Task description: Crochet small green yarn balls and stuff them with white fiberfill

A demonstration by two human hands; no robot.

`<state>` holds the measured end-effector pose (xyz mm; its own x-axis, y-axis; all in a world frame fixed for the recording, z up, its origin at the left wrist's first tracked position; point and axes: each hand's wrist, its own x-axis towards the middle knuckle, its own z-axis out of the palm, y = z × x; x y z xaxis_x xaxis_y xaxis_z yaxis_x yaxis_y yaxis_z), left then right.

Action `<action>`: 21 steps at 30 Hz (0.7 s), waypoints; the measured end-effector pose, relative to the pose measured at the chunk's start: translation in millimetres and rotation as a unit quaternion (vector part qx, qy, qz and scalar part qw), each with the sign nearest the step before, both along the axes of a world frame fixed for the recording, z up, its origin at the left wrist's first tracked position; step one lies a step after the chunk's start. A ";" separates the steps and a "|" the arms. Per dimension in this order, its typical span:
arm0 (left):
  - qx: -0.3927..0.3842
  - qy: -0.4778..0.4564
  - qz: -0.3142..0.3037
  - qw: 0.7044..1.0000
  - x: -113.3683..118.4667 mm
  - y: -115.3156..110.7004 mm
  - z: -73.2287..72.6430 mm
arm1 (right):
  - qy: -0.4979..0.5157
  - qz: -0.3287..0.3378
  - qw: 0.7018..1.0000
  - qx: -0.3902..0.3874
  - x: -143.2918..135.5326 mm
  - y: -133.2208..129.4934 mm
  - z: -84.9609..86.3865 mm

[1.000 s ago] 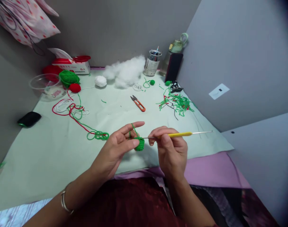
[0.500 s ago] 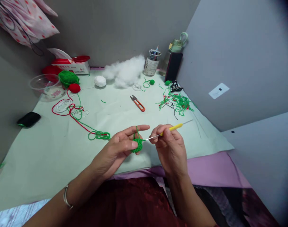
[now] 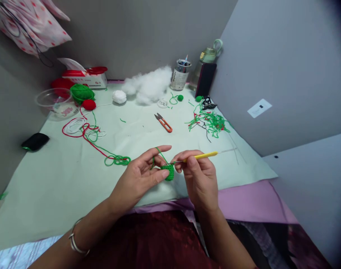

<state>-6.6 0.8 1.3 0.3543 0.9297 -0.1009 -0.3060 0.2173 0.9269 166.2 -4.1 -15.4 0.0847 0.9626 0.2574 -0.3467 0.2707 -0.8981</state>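
Note:
Between the thumb and fingers of my left hand (image 3: pixel 144 172) is a small green crocheted piece (image 3: pixel 168 173), cup-like in shape. Green yarn (image 3: pixel 159 151) loops over my raised left index finger and runs down to the piece. My right hand (image 3: pixel 200 173) grips a crochet hook (image 3: pixel 205 155) by its yellow handle. The hook's metal tip lies at the top edge of the green piece, close to the left fingers; whether it passes through a stitch is too small to tell. A loose tangle of green yarn (image 3: pixel 117 160) rests on the table left of my hands.
Orange thread snips (image 3: pixel 163 123) lie beyond my hands. White stuffing (image 3: pixel 152 86), a white yarn ball (image 3: pixel 119 97) and a pen jar (image 3: pixel 180 76) stand at the back. Yarn scraps (image 3: pixel 212 122) and a phone (image 3: pixel 205 79) are to the right. A plastic tub (image 3: pixel 54 102) stands left.
The crochet hook's tip has moved left to the green piece, and the handle lies flatter. The piece has shifted slightly right and turned. My left index finger has drawn back a little.

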 end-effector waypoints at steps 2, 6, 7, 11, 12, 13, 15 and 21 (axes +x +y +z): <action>0.001 0.006 0.007 1.000 1.1 0.2 0.6 | 0.012 0.016 1.000 -0.004 -0.1 -0.1 1.6; 0.013 0.022 0.011 1.000 0.6 0.0 0.2 | 0.004 0.035 0.999 -0.003 2.6 -1.9 1.6; 0.017 0.028 0.011 0.999 0.2 -0.1 -0.2 | -0.009 0.033 0.999 0.006 3.5 -2.8 1.6; 0.032 0.056 0.029 0.998 0.2 -1.6 -1.5 | -0.139 -0.030 0.987 0.081 6.0 -9.5 3.8; 0.036 0.064 0.041 0.996 1.1 -2.2 -1.5 | -0.187 -0.050 0.974 0.116 6.2 -11.5 4.3; 0.040 0.071 0.057 0.995 2.4 -2.9 -1.3 | -0.239 -0.069 0.956 0.158 6.1 -13.4 4.5; 0.032 0.063 0.086 0.994 5.6 -4.2 -0.7 | -0.350 -0.109 0.896 0.250 5.6 -16.4 3.1; -0.140 -0.087 0.013 0.986 7.8 -2.5 4.0 | -0.419 -0.184 0.835 0.305 2.1 -16.5 -4.9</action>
